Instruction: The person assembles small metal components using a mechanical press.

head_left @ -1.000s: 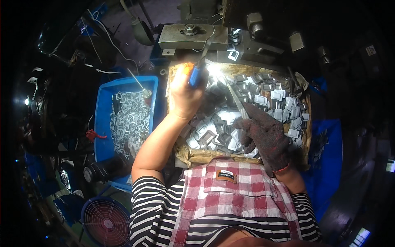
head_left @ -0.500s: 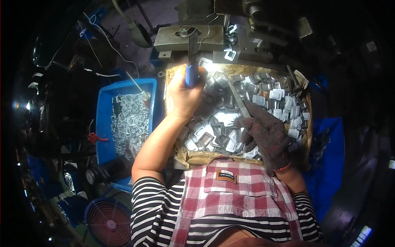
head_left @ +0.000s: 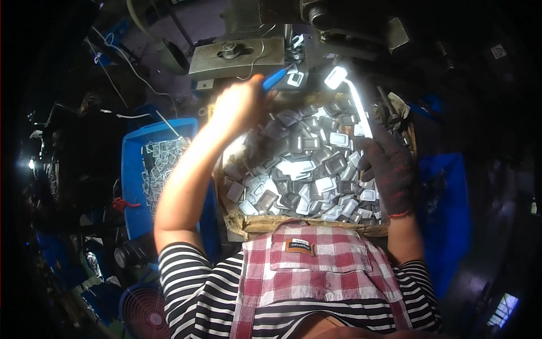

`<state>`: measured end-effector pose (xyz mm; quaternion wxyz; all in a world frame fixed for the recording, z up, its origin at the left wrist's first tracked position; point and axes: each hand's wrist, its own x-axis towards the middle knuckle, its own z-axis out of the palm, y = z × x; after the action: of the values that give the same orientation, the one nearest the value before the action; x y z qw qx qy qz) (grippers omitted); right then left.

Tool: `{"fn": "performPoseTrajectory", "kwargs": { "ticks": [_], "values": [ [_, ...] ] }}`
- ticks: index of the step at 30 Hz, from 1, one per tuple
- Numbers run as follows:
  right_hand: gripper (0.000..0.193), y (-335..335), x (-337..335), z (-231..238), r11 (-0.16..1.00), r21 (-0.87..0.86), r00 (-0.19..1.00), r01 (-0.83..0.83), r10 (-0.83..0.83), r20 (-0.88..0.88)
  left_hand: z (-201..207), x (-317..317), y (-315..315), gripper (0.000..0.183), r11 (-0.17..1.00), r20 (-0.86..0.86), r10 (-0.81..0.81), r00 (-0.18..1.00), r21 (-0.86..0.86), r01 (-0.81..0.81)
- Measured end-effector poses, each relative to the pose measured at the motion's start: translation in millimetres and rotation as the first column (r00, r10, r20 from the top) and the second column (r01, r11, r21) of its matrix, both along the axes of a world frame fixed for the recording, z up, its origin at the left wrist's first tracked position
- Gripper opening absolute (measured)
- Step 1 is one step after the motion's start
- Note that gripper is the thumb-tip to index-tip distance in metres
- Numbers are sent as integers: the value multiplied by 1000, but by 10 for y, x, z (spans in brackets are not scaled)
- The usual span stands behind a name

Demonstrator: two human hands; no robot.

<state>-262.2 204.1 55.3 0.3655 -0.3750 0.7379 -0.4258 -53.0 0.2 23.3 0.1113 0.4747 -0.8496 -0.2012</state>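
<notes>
Tweezers point(head_left: 360, 107) gripped in the gloved right hand point(head_left: 390, 172) have swung up toward the machine point(head_left: 243, 61), a pale part point(head_left: 336, 78) at their tip; the bare left hand point(head_left: 241, 104) grips a blue-handled tool point(head_left: 274, 79). More parts point(head_left: 305, 164) heap in a brown-edged tray point(head_left: 257, 227) in a dim room. Left forearm point(head_left: 186, 186) hides some of a blue bin point(head_left: 131, 186). Apron point(head_left: 322, 268) patch point(head_left: 300, 247) bears lettering.

Blue-handled tool point(head_left: 274, 80): slants rightward instead of upright, its end now near the pale frames point(head_left: 295, 78).
Gloved right hand point(head_left: 392, 169): now at the right side of the pile of rectangular pieces point(head_left: 324, 185), no longer over it.
Tweezers point(head_left: 359, 107): now reach past the pile's far edge, a bright rectangular piece point(head_left: 336, 78) at their tips.
</notes>
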Motion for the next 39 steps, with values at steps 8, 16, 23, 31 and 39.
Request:
{"fn": "performPoseTrajectory", "kwargs": {
  "ticks": [8,16,23,31,39],
  "values": [
    [42,-360,-183,52,998,-68,994,10,-17,-104,347,-502,-615,30,910,277,-310,910,-190,368],
    [42,-725,-275,28,994,-47,968,-96,82,-239,-106,16,-328,32,992,-114,90,989,-74,-99],
    [43,-708,-280,-11,999,-40,989,9,-15,-144,-394,448,105,41,998,-69,-43,997,-45,40],
    [44,-204,-134,91,988,-151,997,-6,-6,-78,-463,470,83,34,951,-417,238,877,283,-124],
    [43,78,517,11,986,73,967,-152,133,218,-435,262,179,35,655,-680,522,515,707,269]
  ]
}}
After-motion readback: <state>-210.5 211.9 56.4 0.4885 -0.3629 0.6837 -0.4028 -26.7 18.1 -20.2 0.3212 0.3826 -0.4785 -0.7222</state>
